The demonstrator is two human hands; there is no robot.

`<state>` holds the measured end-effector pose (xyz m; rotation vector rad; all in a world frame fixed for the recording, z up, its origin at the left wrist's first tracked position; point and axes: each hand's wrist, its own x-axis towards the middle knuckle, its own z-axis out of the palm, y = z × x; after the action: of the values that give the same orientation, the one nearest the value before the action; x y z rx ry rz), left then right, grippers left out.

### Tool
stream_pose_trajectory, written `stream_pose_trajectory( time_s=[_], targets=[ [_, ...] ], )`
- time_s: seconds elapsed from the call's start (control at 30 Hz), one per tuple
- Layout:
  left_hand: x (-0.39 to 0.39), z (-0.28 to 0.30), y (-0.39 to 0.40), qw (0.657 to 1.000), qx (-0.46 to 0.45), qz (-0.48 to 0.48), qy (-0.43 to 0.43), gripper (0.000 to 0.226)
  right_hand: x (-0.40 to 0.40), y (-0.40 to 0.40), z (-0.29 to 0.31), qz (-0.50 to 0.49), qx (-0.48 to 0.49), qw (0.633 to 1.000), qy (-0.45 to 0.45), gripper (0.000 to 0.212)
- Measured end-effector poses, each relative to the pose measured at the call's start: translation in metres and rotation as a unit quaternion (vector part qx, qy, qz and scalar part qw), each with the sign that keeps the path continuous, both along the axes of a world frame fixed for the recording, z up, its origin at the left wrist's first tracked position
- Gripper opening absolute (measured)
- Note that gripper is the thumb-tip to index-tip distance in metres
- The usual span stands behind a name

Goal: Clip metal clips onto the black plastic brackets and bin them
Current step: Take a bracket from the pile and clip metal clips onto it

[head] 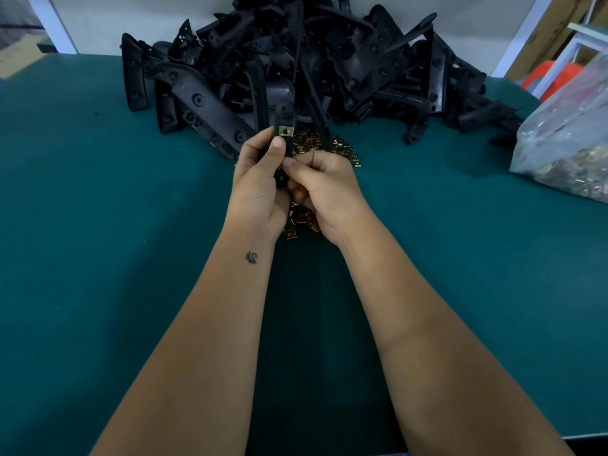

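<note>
Both hands meet over the middle of a green table [98,225], holding one black bracket [287,144] upright between them. The left hand [260,189] grips the bracket from the left, its thumb pressed flat on the front face just below the top end. A brass clip [286,130] sits on that top end, square, with a dark hole in its middle. The right hand [324,189] is curled, its forefinger touching the bracket's lower part just under the left thumb; the other fingers fold in toward the palm, and whether they hold anything else cannot be told.

Under and behind the hands lies a loose heap of clips [342,148], spread on the table; more of them show between the wrists near the lower edge of the palms. Beyond the heap stands a big pile of brackets [296,60], tangled and leaning every way, against the back of the table by a white wall [98,14].

At the right edge a clear plastic bag [566,139] rests on the table, well apart from the hands, with small metal parts in its bottom. Behind it something red [539,74] shows beside a white frame [523,34]. A small dark mark sits on the left wrist
</note>
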<state>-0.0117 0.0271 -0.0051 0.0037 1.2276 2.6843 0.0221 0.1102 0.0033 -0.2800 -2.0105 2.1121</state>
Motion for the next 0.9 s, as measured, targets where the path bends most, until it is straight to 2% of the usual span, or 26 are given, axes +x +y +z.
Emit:
stream_pose_trajectory(
  time_s=[0.33,0.5,0.63,0.73,0.9],
  targets=[
    [-0.0042,-0.0033,-0.0031,0.998,0.050,0.002,-0.034,0.007,-0.0022,0.0006,0.0021,0.007,0.007,1.000,-0.004,0.009],
    [-0.0067,0.0000,-0.0038,0.993,0.096,-0.006,-0.074,0.025,-0.0006,0.0017,0.0044,0.014,0.028,1.000,0.002,0.015],
    [-0.0052,0.0004,-0.0028,0.988,0.133,0.010,-0.080,0.035,0.0008,-0.0035,0.0032,-0.002,0.127,0.991,0.050,0.008],
    [-0.0036,0.0000,-0.0032,0.987,0.142,0.004,-0.078,0.032,-0.0001,-0.0068,0.0003,-0.042,0.181,0.979,0.080,0.009],
    [-0.0064,-0.0028,-0.0028,0.996,0.090,-0.003,-0.028,0.030,-0.0015,-0.0021,-0.0005,-0.103,0.215,0.965,0.106,0.014]
  ],
)
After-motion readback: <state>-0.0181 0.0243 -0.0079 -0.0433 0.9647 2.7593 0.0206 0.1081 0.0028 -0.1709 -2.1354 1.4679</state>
